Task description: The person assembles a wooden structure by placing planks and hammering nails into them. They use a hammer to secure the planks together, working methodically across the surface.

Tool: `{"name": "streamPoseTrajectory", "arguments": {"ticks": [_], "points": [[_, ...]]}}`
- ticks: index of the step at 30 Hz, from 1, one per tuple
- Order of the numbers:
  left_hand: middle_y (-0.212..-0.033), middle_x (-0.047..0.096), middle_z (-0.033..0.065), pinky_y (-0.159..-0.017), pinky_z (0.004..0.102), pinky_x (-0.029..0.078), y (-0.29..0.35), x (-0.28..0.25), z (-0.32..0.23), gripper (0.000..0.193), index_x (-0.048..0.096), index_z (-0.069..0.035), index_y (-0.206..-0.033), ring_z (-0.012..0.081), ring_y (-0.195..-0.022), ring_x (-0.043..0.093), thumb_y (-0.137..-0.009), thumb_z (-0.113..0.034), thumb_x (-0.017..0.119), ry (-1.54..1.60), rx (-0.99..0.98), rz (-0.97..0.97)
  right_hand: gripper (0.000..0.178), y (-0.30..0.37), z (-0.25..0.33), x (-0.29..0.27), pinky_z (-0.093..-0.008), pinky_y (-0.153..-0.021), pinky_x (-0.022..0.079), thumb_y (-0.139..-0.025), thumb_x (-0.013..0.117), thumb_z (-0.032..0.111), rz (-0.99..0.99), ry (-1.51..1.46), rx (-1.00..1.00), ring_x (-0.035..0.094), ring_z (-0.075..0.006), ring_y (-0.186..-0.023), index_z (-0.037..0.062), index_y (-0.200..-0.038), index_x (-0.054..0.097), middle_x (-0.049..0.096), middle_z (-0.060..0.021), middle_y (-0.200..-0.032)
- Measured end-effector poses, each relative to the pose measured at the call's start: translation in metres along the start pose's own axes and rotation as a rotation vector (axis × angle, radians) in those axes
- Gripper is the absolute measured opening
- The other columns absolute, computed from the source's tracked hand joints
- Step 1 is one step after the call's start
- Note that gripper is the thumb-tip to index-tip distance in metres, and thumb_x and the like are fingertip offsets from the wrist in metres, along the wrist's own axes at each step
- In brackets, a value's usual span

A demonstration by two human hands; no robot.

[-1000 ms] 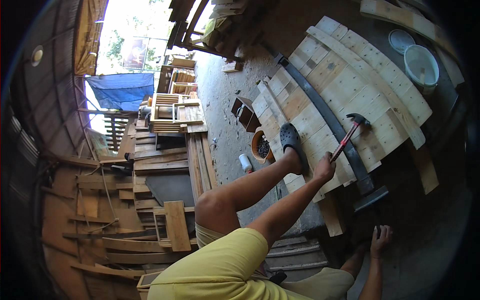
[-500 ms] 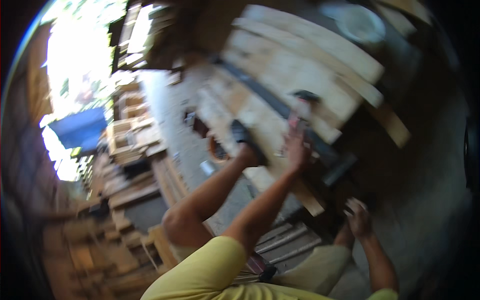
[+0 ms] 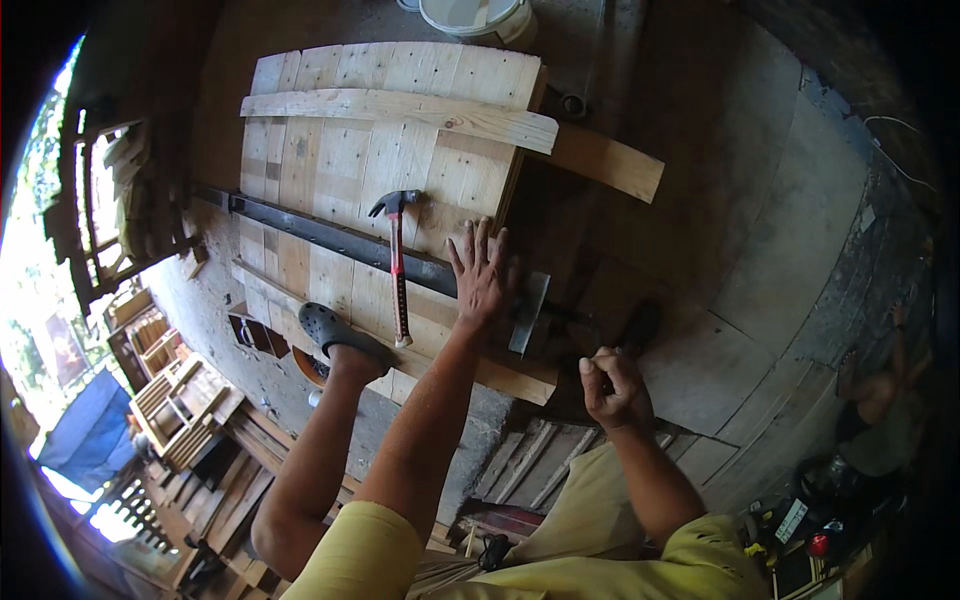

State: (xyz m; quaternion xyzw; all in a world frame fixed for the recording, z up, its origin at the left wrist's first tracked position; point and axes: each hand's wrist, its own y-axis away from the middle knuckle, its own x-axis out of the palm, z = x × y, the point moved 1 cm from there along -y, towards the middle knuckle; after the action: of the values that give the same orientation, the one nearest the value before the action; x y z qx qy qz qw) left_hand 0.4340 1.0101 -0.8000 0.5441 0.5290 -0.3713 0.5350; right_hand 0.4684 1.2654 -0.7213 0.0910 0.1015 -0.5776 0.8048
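My left hand (image 3: pixel 485 278) lies with its fingers spread over the right end of a long dark metal bar clamp (image 3: pixel 330 234), beside its upright jaw plate (image 3: pixel 528 314). The clamp spans a panel of pale boards (image 3: pixel 335 170). To the left of that hand, a claw hammer (image 3: pixel 398 265) with a red and black handle rests across the bar, untouched. My right hand (image 3: pixel 617 388) is closed, just past the clamp's right end. Whatever its curled fingers hold, if anything, is hidden.
My foot in a dark clog (image 3: pixel 335 332) stands on the panel's near side. One loose wooden strip (image 3: pixel 400 108) lies across the far side; another board (image 3: pixel 605 162) juts out right. A white bucket (image 3: pixel 480 20) stands beyond. Stacked wood (image 3: pixel 180 410) fills the lower left.
The view has turned and steadied. My left hand, earlier at the hammer's handle, now lies flat on the clamp. The hammer rests on the panel. My right hand's fingers have closed.
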Motion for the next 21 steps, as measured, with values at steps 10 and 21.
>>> {"name": "streamPoseTrajectory", "arguments": {"ticks": [10,21], "points": [[-0.158,0.026,0.0135,-0.118,0.0590,0.005,-0.005,-0.009,0.013,0.060,0.045,-0.015,-0.144,0.0363,-0.148,0.017,-0.089,-0.037,0.054,0.039,-0.004,0.071,0.032,-0.136,-0.124,0.021,-0.0206,-0.045,0.026,-0.100,0.058,0.027,-0.570,-0.220,0.473,0.035,-0.0017,-0.050,0.0096,-0.076,0.046,0.040,0.0069,-0.059],[-0.157,0.027,0.0147,-0.117,0.0598,0.006,-0.002,-0.011,0.024,0.057,0.054,-0.012,-0.135,0.0370,-0.148,0.018,-0.083,-0.034,0.058,0.131,-0.008,0.017,0.043,-0.122,-0.222,0.043,-0.0425,-0.074,0.048,-0.102,0.046,0.038,-0.359,0.105,0.734,0.064,-0.0368,-0.078,-0.0027,-0.099,0.059,0.067,-0.0238,-0.095]]}}
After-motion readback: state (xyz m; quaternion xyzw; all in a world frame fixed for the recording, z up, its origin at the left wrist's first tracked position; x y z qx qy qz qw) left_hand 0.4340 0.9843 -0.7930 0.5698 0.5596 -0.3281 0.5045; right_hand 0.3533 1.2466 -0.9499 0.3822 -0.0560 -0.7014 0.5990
